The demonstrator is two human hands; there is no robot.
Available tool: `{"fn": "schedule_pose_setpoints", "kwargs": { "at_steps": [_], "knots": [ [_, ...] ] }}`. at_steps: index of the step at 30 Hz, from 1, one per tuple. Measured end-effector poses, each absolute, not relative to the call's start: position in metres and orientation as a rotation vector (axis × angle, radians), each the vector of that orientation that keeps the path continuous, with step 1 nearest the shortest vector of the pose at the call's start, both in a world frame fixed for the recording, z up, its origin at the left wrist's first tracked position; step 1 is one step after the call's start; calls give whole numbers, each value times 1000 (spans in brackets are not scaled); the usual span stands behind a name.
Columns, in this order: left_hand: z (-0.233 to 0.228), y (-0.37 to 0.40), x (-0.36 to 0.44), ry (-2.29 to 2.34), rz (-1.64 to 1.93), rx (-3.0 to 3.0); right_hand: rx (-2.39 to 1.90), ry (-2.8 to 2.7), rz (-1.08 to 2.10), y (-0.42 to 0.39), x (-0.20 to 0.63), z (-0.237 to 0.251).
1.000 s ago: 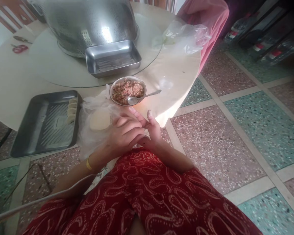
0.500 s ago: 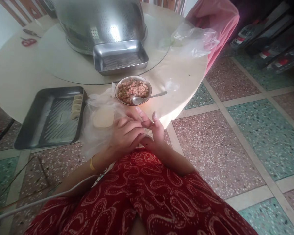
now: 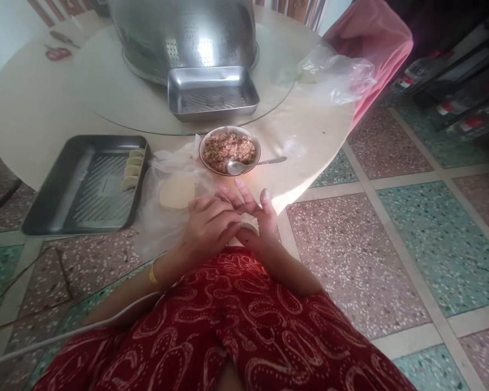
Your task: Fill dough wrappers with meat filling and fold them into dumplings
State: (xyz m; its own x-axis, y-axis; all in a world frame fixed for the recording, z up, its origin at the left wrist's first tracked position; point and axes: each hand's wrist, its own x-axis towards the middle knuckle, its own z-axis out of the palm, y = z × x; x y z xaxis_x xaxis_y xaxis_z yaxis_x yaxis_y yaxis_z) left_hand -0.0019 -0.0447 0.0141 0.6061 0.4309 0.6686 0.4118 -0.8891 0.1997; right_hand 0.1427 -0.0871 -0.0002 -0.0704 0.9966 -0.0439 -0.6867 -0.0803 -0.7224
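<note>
My left hand [image 3: 209, 220] has its fingers bent over and meets my right hand at the table's near edge. Whatever lies under those fingers, if anything, is hidden. Floury fingertips show on my right hand [image 3: 258, 214], whose thumb and fingers stand apart. Just left of my hands, pale round dumpling wrappers [image 3: 177, 191] lie on a crumpled clear plastic bag [image 3: 146, 222]. Beyond the hands is a bowl [image 3: 201, 157] of minced filling [image 3: 228, 147], with a metal spoon [image 3: 264, 161] resting in it. Several folded dumplings [image 3: 132, 169] line the right side of a dark tray [image 3: 49, 195].
An empty metal pan [image 3: 214, 113] stands on the glass turntable [image 3: 118, 122], before a large perforated steel colander [image 3: 183, 38]. Red-handled scissors [image 3: 57, 53] lie far left. A plastic bag [image 3: 338, 73] sits near the pink-covered chair [image 3: 385, 32]. A white cable [image 3: 65, 335] crosses my left arm.
The view has shifted slightly, so the table things appear a little farther right. My hands stay together in nearly the same pose, with only slight finger movement.
</note>
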Motion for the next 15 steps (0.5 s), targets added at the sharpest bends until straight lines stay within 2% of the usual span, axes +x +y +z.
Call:
{"fn": "schedule_pose_setpoints", "kwargs": {
  "at_steps": [9, 15],
  "knots": [
    [20, -49, -9, 802, 1181, 2822, -612, -236, 1665, -77, 136, 11],
    [11, -50, -10, 888, 1218, 2742, -521, -343, 1670, -80, 135, 12]
  ]
}}
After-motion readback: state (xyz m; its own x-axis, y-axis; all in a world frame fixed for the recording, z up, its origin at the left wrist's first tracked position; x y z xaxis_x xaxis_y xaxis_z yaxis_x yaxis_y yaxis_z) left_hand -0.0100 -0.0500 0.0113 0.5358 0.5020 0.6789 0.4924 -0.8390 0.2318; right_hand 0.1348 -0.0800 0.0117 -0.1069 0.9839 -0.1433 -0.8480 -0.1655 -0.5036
